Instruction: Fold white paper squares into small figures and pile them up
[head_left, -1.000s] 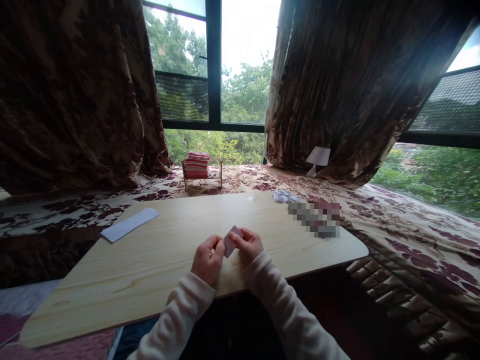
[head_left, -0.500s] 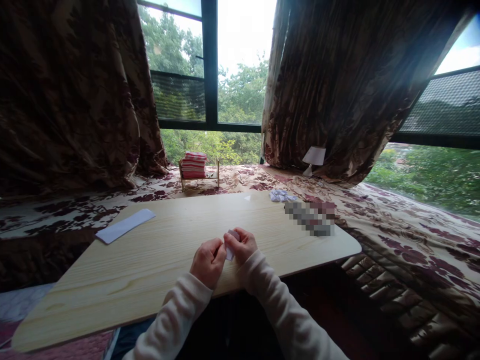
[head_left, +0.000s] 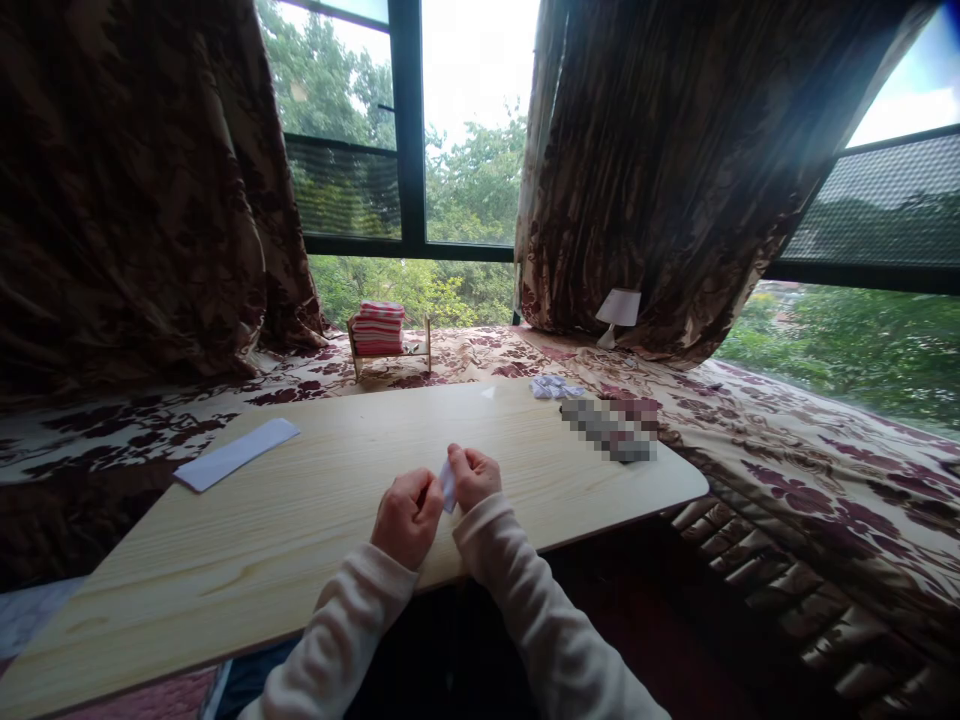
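Pinching white paper (head_left: 448, 488) between curled left hand (head_left: 407, 518) and right hand (head_left: 475, 478) — over table (head_left: 300, 510).

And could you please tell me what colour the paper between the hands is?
The paper looks white, faintly lilac, in the head view.

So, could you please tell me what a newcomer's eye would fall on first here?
Probably the bright window at the back, between dark curtains. Then, over the table, the left hand and right hand hold a small white paper between them. Beyond the table, a red-and-white striped stack sits on a stand.
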